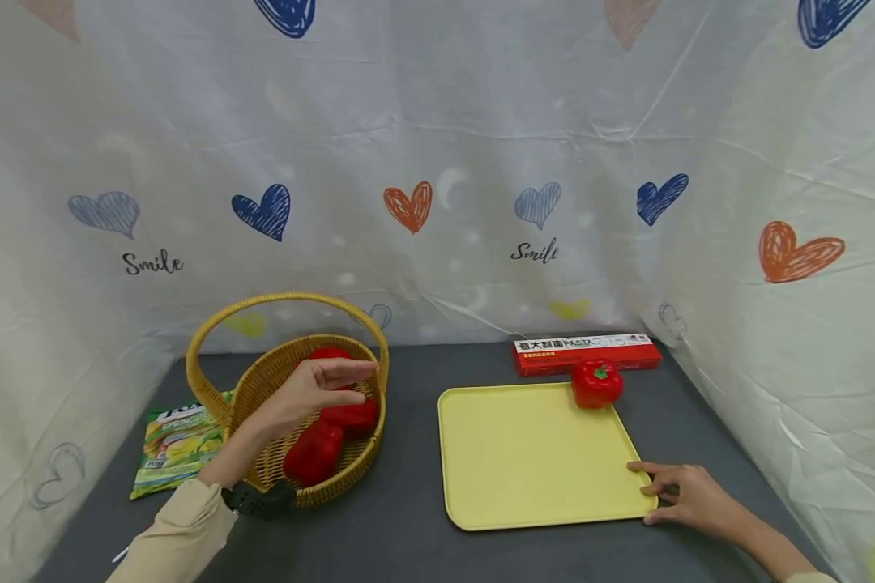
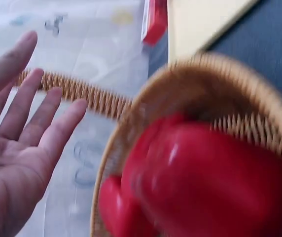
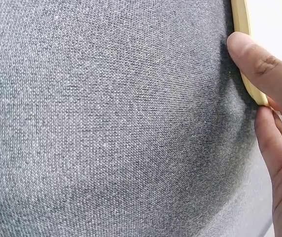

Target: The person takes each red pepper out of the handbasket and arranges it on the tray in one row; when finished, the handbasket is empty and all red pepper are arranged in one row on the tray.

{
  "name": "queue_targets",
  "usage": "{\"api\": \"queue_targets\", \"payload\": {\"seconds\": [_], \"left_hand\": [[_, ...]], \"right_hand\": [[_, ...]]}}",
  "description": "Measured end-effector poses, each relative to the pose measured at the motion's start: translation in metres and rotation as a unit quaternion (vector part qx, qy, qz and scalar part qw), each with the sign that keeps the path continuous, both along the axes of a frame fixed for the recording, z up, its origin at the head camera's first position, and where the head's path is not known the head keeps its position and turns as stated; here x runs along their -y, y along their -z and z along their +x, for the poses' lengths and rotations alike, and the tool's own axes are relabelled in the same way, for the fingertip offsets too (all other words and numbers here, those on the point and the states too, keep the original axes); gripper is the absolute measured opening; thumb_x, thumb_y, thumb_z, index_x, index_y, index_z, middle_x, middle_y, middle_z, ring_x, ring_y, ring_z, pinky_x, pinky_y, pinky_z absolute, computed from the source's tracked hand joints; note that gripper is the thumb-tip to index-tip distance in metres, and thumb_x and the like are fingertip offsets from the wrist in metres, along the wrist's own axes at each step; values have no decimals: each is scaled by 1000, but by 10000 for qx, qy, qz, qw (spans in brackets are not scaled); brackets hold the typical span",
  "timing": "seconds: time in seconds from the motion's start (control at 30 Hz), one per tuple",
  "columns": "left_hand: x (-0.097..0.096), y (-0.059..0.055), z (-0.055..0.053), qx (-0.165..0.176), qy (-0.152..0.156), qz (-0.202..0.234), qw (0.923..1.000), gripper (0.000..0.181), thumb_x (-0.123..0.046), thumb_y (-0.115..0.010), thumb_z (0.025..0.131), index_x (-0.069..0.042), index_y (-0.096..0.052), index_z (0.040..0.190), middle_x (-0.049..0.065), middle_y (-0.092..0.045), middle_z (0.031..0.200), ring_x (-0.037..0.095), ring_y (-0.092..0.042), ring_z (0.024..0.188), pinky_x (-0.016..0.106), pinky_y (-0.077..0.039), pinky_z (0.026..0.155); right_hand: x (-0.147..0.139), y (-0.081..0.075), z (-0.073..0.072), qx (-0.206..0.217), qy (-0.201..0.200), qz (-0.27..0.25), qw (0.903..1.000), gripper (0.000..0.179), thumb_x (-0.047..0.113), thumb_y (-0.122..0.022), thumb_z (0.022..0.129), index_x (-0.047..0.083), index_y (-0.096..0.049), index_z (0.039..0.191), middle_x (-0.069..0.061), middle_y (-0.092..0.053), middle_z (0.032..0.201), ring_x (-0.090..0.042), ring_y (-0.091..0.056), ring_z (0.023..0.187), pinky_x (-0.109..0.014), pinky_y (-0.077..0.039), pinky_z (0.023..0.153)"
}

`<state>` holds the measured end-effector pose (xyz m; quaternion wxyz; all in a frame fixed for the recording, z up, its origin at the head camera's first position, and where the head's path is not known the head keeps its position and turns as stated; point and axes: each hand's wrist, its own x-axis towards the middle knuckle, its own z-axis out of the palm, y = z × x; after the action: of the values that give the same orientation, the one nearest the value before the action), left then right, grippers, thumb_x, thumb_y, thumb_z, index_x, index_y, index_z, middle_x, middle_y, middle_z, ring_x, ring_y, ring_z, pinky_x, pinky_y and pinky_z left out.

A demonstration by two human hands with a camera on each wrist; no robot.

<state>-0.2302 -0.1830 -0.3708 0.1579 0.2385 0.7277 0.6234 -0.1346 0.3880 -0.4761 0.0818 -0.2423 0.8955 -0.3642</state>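
Pasta box: "PASTA" beside Chinese characters, at the far right corner of the surface
Packet: glossy, partly legible "SPRING", by the left edge
Cloth: "Smile" and hearts, beyond the far edge
Basket: woven, toward the left edge, containing shiny red peppers; a grey strip separates it from the tray
Tray: yellow, toward the right edge; lone pepper at its far right corner
Left hand: wide, over the basket
Right hand: pinches the tray's near right corner

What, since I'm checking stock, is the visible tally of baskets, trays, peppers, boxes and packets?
Basket: 1
Tray: 1
Red peppers: 4 visible, 3 in the basket and 1 at the tray's far right corner
Pasta box: 1
Green packet: 1
Total: 8
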Motion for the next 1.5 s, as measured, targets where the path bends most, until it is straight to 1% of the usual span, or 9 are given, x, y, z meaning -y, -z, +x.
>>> {"api": "queue_targets", "payload": {"seconds": [0.13, 0.33, 0.47, 0.63, 0.77, 0.9, 1.2, 1.43, 1.5], "left_hand": [[23, -3, -13, -105, -161, -580, 9981, 51, -13, -73, 85, -1, -57, 132, 10, -57, 134, 23, -51, 125, 30, -52, 89], [40, -1, -41, -366, -49, -1588, 9866, 55, -14, -73, 86, 1, -54, 135, 21, -50, 137, 40, -46, 126, 39, -52, 90], [46, 4, -60, -708, 247, -2147, 9738, 56, -3, -72, 84, 3, -51, 136, 22, -46, 141, 42, -33, 135, 45, -48, 95], [45, 9, -75, -922, 315, -2971, 9498, 62, 13, -69, 78, -3, -54, 136, 18, -46, 143, 44, -25, 137, 37, -55, 81], [42, 12, -79, -922, 250, -3396, 9357, 64, 18, -67, 74, -2, -56, 134, 20, -45, 143, 45, -29, 134, 31, -55, 69], [38, 12, -79, -1236, 125, -3606, 9244, 61, 19, -67, 72, 1, -59, 129, 27, -48, 137, 44, -43, 122, 27, -51, 64], [31, 20, -87, -1461, -214, -4290, 8912, 63, 8, -77, 71, -2, -59, 130, 27, -50, 132, 43, -47, 117, 44, -51, 88], [36, 19, -85, -1831, -395, -4358, 8803, 61, 1, -80, 73, 0, -58, 130, 29, -53, 129, 46, -50, 114, 51, -47, 91], [39, 20, -84, -1848, -512, -4287, 8828, 61, -1, -81, 73, 2, -57, 130, 29, -54, 128, 45, -52, 111, 50, -48, 89]], "right_hand": [[-1, -1, 1, -109, 2, 66, 9999, 33, 30, -83, 72, 5, -75, 92, -22, -63, 118, 3, -64, 90, -30, -58, 65], [0, -3, 1, -235, 62, 383, 9990, 37, 34, -82, 72, 4, -76, 92, -23, -64, 116, 5, -62, 91, -18, -55, 64], [1, -1, 0, -266, 53, 406, 9988, 33, 34, -82, 71, 7, -76, 90, -23, -64, 115, 6, -61, 92, -17, -54, 64], [2, 1, 1, -219, 65, 304, 9993, 30, 33, -82, 72, 9, -76, 89, -25, -63, 116, 5, -61, 93, -17, -54, 64], [2, 1, 1, -243, 79, 311, 9992, 30, 33, -82, 72, 10, -76, 90, -25, -63, 116, 5, -61, 95, -18, -54, 64], [2, 0, 1, -197, 110, 353, 9991, 31, 33, -82, 72, 9, -76, 91, -26, -62, 116, 5, -60, 97, -18, -55, 65], [1, -1, 0, -130, 109, 347, 9993, 31, 32, -82, 73, 8, -76, 91, -27, -62, 117, 4, -61, 95, -17, -54, 65], [1, -2, 1, -62, 67, 168, 9998, 27, 30, -83, 72, 10, -75, 89, -28, -61, 117, 4, -61, 95, -28, -58, 65], [1, -2, 1, -33, 76, 190, 9998, 27, 30, -82, 73, 9, -75, 90, -27, -61, 117, 5, -61, 96, -30, -58, 66]]}}
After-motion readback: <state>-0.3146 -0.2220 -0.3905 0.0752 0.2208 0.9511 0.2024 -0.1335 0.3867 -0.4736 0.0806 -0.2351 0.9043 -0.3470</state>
